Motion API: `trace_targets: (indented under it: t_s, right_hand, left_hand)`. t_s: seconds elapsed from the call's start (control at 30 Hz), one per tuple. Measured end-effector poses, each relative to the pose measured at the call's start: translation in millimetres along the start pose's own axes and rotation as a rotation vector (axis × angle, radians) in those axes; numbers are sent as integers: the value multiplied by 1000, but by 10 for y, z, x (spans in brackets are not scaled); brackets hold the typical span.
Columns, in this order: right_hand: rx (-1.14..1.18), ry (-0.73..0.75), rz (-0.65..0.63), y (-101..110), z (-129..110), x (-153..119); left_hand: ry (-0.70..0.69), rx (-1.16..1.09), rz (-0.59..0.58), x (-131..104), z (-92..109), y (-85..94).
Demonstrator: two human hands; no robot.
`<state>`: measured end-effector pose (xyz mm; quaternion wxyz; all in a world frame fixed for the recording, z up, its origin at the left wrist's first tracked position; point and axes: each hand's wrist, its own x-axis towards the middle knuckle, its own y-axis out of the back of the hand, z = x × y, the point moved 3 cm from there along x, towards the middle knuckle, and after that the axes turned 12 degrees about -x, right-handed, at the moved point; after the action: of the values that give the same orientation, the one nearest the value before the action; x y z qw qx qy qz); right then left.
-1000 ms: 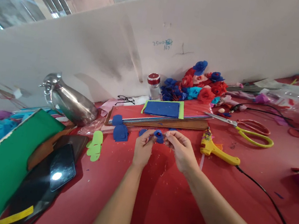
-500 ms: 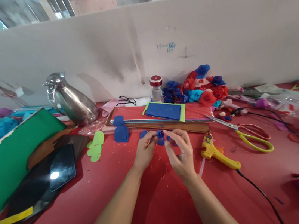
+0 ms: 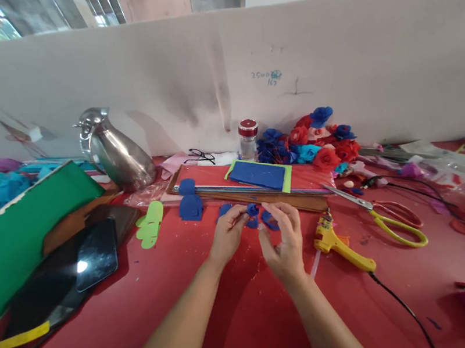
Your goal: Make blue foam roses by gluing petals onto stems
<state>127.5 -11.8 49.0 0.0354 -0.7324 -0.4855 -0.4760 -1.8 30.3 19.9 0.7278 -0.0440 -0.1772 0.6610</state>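
My left hand (image 3: 228,233) pinches a small rolled blue paper flower (image 3: 253,209) between thumb and fingertips. To its right, my right hand (image 3: 286,242) has its thumb and fingers apart, with the fingertips close to the flower and nothing visible between them. Loose blue petals (image 3: 270,220) lie on the red table just beyond the hands. Left of the hands is a stack of blue petal cutouts (image 3: 190,207), and farther left some light green cutouts (image 3: 150,224).
A yellow glue gun (image 3: 344,247) with a black cord lies right of my hands, scissors (image 3: 393,218) behind it. A board (image 3: 251,193) carries blue sheets (image 3: 257,174). Finished flowers (image 3: 308,142), a jar (image 3: 246,140) and a metal jug (image 3: 117,150) stand along the wall. A phone (image 3: 99,256) lies left.
My right fingers have moved slightly away from the blue flower and spread wider. My left hand keeps its pinch. The whole view has shifted a little.
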Motion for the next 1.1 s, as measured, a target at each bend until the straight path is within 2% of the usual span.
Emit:
trace_targets:
  t_s: [0.17,0.53,0.73,0.87,1.1]
  right_hand:
    - [-33,16,-52,-32,1,-10]
    - [27,-54,-42,-31,7,-9]
    - [28,-145,-30,-52,24,-12]
    - [62,-164,-110,-121,35,-39]
    - [34,-219,-208,-253,115,-103]
  left_hand:
    - [-20,40,-22,1,13,3]
    - [8,17,18,0,31,-3]
    - [65,-234,129,-7,28,-17]
    - [92,-370,164,4,19,-8]
    - [139,-408,173,12,-4,-13]
